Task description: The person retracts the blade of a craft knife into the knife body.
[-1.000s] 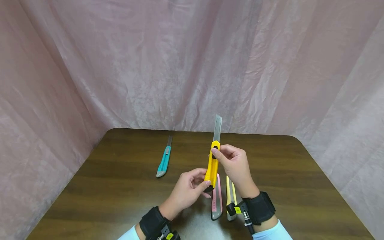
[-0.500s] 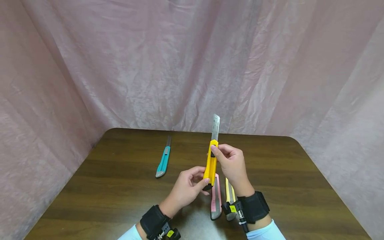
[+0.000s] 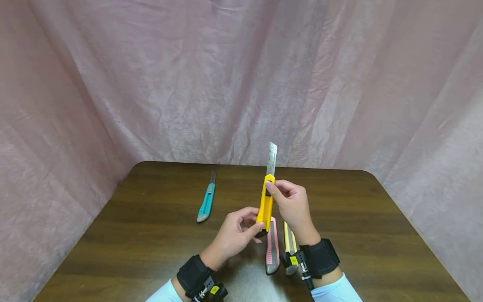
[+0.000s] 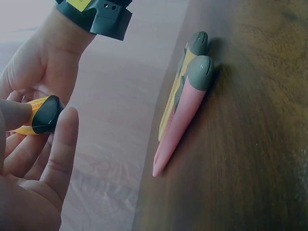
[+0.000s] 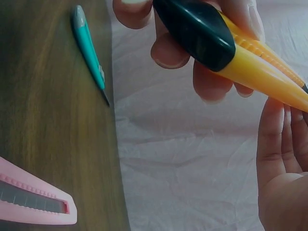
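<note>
Both hands hold a yellow utility knife [image 3: 266,207] above the table, its long segmented blade [image 3: 271,158] extended and pointing up and away. The left hand [image 3: 235,235] pinches the black-capped lower end between thumb and fingers. Higher on the body, the right hand [image 3: 294,205] grips it, thumb on the black slider. In the right wrist view the dark end cap [image 5: 202,36] is close to the camera. Beneath the hands lie a pink utility knife [image 3: 272,247] and a pale yellow utility knife [image 3: 289,239], the latter partly hidden by the right wrist.
A teal utility knife [image 3: 206,203] with its blade out lies on the brown wooden table [image 3: 151,226], left of the hands. Behind the table hangs a pinkish curtain [image 3: 188,84]. A black wrist strap with a camera [image 3: 320,258] sits over the pale yellow knife.
The utility knife and right hand have shifted slightly left and up in the head view. Blade length looks the same, and both hands keep their hold.
</note>
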Available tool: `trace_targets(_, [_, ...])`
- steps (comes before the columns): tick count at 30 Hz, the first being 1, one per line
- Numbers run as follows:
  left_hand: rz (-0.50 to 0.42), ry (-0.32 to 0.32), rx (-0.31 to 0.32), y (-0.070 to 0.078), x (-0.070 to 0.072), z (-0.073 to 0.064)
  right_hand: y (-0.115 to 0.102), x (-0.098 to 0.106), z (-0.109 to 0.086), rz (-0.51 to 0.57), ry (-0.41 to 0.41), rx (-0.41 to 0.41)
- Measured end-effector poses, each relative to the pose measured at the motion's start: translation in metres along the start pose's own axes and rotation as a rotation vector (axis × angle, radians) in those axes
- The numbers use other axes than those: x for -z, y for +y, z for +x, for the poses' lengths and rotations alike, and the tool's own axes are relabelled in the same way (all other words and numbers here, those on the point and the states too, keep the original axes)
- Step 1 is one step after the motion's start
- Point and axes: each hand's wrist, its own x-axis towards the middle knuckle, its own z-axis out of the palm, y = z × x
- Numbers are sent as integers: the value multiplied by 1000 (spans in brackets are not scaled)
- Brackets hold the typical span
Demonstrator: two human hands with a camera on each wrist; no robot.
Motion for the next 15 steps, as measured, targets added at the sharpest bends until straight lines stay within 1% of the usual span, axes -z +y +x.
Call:
trace_targets(3, [15, -6, -3, 0, -1, 0, 0, 0, -1, -3, 2, -15])
trace_targets(5, [18, -8, -5, 1, -1, 0, 6, 1, -1, 7, -1, -16])
trace_targets(7, [19, -8, -2, 7, -2, -1, 14, 2, 0, 15, -3, -13])
trace_targets(10, [17, -9, 9, 20, -2, -3, 29, 3, 2, 13, -7, -6])
trace_targets(12, [18, -12, 20, 28, -3, -4, 34, 4, 2, 3, -9, -8])
trace_targets(15, [17, -17, 33, 31, -4, -5, 37, 4, 0, -8, -14, -16])
